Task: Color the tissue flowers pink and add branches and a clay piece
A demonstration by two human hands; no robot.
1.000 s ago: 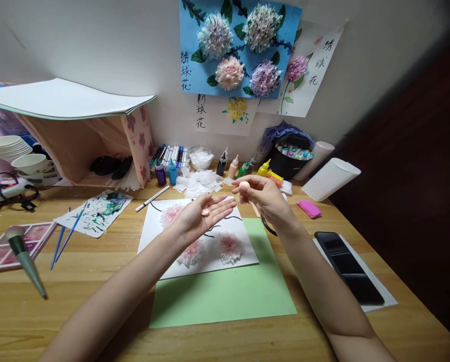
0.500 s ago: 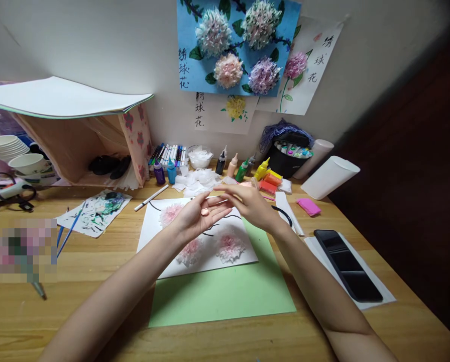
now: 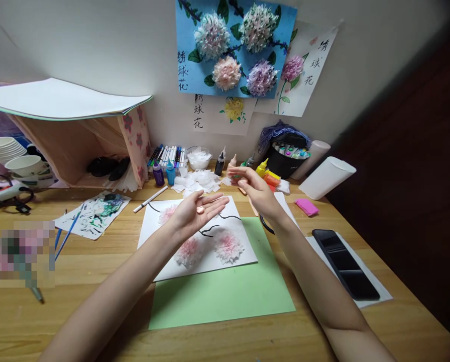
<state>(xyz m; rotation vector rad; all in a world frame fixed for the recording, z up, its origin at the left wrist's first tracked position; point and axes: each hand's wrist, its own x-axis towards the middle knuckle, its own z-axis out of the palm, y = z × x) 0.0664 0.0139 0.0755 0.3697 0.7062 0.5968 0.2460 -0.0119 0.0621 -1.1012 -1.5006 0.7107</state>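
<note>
Peach-coloured clay, a small rounded lump [image 3: 200,209], sits in the upturned palm of the left hand [image 3: 195,213], whose fingers lie spread flat. The right hand [image 3: 255,191] hovers just beside it, fingers loosely curled; whether they pinch anything I cannot tell. Both hang above the white sheet with paper flowers [image 3: 195,236], which overlaps the green paper [image 3: 225,296]. Bare wooden desk [image 3: 97,281] lies left of the sheets; a black phone [image 3: 343,264] lies to the right, near the desk's edge.

Black phone [image 3: 344,264] beside green paper [image 3: 225,294]
</note>
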